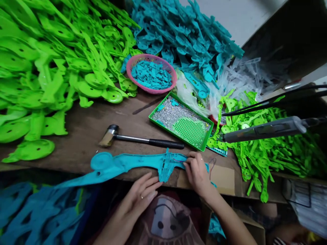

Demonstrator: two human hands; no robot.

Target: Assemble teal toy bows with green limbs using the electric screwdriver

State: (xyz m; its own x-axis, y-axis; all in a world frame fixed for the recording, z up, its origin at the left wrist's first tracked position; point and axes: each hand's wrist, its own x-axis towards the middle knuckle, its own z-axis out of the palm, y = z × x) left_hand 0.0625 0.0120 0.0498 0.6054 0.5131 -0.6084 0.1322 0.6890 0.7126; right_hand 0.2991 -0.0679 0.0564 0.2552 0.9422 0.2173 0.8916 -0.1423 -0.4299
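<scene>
A long blue plastic half-shell (145, 160), shaped like a toy sword with a crosspiece, lies along the table's near edge. My right hand (197, 173) is closed over its right end, with fingers curled on the narrow grip part. Thin dark wires (212, 166) stick out just right of that hand. My left hand (143, 192) lies flat with its fingers stretched out, and its fingertips are at the lower tip of the crosspiece. Above the shell rests a hammer (145, 139) with a black handle.
A green tray (178, 139) holds small metal screws. Behind it stands a pink basket (130, 76) of small blue pieces. Piles of green parts (46, 68), blue parts (184, 34) and small green parts (258, 146) surround the work area. A grey electric screwdriver (265, 129) hangs at right.
</scene>
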